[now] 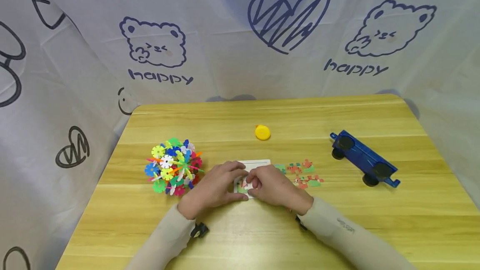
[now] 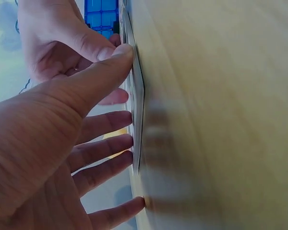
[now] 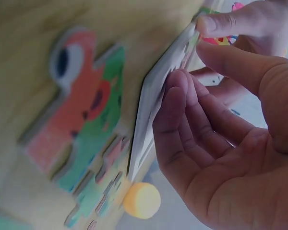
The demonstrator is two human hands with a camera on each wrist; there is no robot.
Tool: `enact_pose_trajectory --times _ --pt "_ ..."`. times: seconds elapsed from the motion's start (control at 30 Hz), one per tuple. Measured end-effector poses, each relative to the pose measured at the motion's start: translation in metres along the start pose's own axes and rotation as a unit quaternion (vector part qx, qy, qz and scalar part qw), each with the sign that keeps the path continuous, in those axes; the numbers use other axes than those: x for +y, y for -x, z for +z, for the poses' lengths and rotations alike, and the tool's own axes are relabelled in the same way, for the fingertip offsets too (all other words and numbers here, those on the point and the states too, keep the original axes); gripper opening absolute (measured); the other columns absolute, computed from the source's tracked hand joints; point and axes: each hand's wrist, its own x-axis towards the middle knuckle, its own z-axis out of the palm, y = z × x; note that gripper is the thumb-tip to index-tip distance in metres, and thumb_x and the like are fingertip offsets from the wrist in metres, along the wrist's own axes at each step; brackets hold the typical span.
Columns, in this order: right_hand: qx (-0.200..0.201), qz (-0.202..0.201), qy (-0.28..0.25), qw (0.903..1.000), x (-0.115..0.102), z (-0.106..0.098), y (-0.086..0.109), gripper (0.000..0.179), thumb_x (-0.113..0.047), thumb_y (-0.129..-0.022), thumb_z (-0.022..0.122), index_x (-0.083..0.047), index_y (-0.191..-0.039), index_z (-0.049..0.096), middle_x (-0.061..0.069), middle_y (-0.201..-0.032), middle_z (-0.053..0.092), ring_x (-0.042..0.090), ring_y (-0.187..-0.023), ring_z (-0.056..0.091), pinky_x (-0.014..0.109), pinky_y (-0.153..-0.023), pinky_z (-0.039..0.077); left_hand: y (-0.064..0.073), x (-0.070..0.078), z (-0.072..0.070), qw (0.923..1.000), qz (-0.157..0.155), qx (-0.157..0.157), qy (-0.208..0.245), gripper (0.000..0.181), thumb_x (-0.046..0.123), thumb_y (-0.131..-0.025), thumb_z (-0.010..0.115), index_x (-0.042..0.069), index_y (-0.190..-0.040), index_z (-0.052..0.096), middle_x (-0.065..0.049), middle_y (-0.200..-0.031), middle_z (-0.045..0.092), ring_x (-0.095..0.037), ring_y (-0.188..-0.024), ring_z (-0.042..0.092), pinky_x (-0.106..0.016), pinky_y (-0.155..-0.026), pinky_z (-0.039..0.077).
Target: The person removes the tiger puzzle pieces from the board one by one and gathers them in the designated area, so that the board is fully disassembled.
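A white-framed puzzle board (image 1: 258, 162) lies on the table between both hands, with a coloured piece (image 1: 241, 186) in its left part. My left hand (image 1: 213, 186) spans the board's left side. Its nearly straight fingers touch the board's edge in the left wrist view, and the thumb rests on the near rim. My right hand (image 1: 275, 186) bends its fingers down onto the board's face, with the thumb tip by the near rim. The right hand covers much of the board; I cannot tell whether a piece is under its fingertips. Loose red-and-green puzzle pieces (image 1: 308, 181) lie right of the board.
A ball of colourful flower-shaped plastic discs (image 1: 174, 168) stands left of the left hand. A round yellow object (image 1: 262, 132) lies beyond the board. Over on the right is a blue toy vehicle (image 1: 363, 157) with black wheels. White printed cloth (image 1: 225, 53) hangs behind the table.
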Motion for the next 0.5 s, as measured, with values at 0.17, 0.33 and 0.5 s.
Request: enact_pose_trajectory --times 0.17,0.33,0.5 --pt "0.007 -0.001 0.016 0.9998 -0.0042 0.0055 -0.0009 0.017 -0.01 -0.092 0.088 -0.005 -0.105 0.079 -0.002 -0.081 0.065 0.011 -0.076 0.056 0.025 -0.071 0.047 -0.0003 -0.0011 0.0005 1.0 -0.006 0.001 0.003 0.052 0.043 -0.091 0.09 0.012 -0.13 0.075 -0.012 -0.148 0.065 -0.033 -0.14 0.059 -0.057 -0.113 0.055" --pt "0.01 0.001 0.019 0.9998 -0.006 0.0075 -0.0003 0.017 -0.01 -0.091 0.089 -0.005 -0.104 0.078 0.001 -0.081 0.065 0.012 -0.076 0.055 0.026 -0.071 0.047 -0.0007 -0.0018 0.0 1.0 -0.007 0.003 0.001 0.054 0.044 -0.09 0.091 0.012 -0.131 0.075 -0.011 -0.147 0.066 -0.033 -0.139 0.06 -0.057 -0.112 0.056" --pt "0.003 0.006 0.019 0.9998 -0.007 0.0077 -0.0006 0.017 -0.009 -0.092 0.087 -0.004 -0.103 0.075 0.002 -0.083 0.065 0.012 -0.078 0.055 0.027 -0.073 0.048 -0.0013 -0.0017 -0.0005 1.0 -0.007 0.005 -0.003 0.055 0.044 -0.089 0.091 0.011 -0.131 0.076 -0.011 -0.146 0.067 -0.032 -0.137 0.061 -0.056 -0.11 0.057"
